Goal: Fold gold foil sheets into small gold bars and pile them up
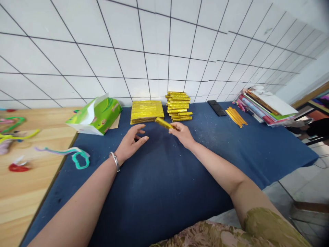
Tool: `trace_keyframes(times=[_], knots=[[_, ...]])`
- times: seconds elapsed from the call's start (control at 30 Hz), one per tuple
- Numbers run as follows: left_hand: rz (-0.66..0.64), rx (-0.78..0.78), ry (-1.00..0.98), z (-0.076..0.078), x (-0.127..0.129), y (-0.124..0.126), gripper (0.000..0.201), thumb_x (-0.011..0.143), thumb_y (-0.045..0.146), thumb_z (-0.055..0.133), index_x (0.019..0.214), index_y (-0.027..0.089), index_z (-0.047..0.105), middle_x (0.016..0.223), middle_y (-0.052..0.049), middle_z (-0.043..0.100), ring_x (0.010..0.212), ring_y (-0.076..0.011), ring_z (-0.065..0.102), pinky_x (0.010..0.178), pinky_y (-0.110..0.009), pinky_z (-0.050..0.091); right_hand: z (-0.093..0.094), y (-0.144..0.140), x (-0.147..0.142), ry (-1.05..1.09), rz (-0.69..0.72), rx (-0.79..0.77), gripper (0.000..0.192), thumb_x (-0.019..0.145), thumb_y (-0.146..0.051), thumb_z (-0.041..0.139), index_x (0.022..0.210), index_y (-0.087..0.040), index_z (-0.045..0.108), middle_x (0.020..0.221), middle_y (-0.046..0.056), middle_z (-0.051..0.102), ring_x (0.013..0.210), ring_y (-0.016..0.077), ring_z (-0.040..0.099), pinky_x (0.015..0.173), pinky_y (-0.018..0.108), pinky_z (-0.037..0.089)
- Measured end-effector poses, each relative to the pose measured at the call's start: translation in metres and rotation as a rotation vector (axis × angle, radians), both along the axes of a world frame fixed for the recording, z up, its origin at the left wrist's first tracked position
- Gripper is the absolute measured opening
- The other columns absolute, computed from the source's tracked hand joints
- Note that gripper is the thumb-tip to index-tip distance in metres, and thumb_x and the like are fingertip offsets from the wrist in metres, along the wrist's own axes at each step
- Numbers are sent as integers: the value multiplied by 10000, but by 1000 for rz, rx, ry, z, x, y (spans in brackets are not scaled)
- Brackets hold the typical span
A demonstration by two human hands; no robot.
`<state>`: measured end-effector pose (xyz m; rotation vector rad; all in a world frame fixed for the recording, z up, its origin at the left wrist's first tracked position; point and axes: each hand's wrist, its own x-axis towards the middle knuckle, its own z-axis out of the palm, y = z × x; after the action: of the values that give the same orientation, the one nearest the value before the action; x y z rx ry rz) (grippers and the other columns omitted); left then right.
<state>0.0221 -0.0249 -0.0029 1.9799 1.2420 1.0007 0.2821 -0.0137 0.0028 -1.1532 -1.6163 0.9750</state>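
Note:
Between the fingers of my right hand (182, 134) is a rolled tube of gold foil paper (163, 123), tilted with its free end toward the left. My left hand (132, 141) hovers above the blue cloth with fingers apart and nothing in them. Just beyond it lies a flat stack of gold foil sheets (147, 110). Behind my right hand, several gold rolls (178, 104) are piled against the tiled wall.
A green tissue pack (99, 115) stands at the left. Farther right are a black phone (216, 108), orange strips (235, 116) and a pile of books (267, 104). Colourful craft pieces, including a teal loop (81, 160), lie near the wooden table (28, 199).

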Motion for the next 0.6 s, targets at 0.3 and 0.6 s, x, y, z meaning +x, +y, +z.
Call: trace_keyframes(times=[0.3,0.6], knots=[[12,0,159,-5,4,3,530,847,490,518,1304,231,446,1084,-65,591,958,-192,600,838,-356,508,55,50,101,834,-611,148,236,861,-455,483,966,-245,502,857,-27,678,626,68,616,538,183,465],[-96,134,241,-13,2,9,412,862,447,514,1211,228,531,1245,-70,533,971,-183,592,923,-370,493,14,73,67,94,-332,88,293,726,-309,632,998,-199,620,917,12,673,771,130,607,681,260,483]])
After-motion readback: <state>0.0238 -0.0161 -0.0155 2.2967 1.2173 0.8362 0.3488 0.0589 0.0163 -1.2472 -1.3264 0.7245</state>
